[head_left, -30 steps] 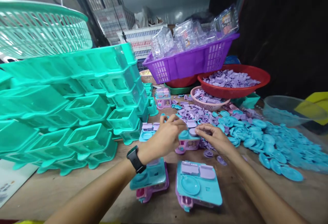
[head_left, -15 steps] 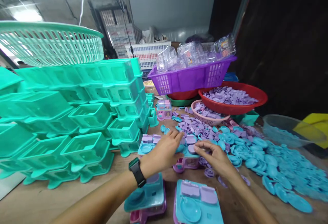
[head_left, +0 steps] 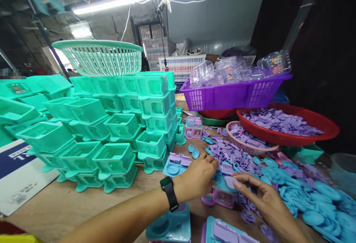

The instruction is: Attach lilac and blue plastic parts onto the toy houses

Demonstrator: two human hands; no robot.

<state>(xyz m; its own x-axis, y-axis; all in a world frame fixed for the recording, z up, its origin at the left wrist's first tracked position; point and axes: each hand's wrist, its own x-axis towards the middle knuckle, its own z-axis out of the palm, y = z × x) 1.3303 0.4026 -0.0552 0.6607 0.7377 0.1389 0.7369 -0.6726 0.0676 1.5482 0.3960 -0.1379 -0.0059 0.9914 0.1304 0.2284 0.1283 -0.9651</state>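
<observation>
Nearest, left hand and right hand both on small pink-and-blue toy unit at worktop centre; fingers curled around its top, lilac piece pinched at right fingertips. Right: heap of blue discs. Left, farther: stacked green tubs. Far: purple basket, red bowl.

One purple basket, one red basin, two hands

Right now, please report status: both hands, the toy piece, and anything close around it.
Left hand and right hand both grip the small toy unit. It sits on the table. Loose purple parts and blue discs crowd alongside.
</observation>
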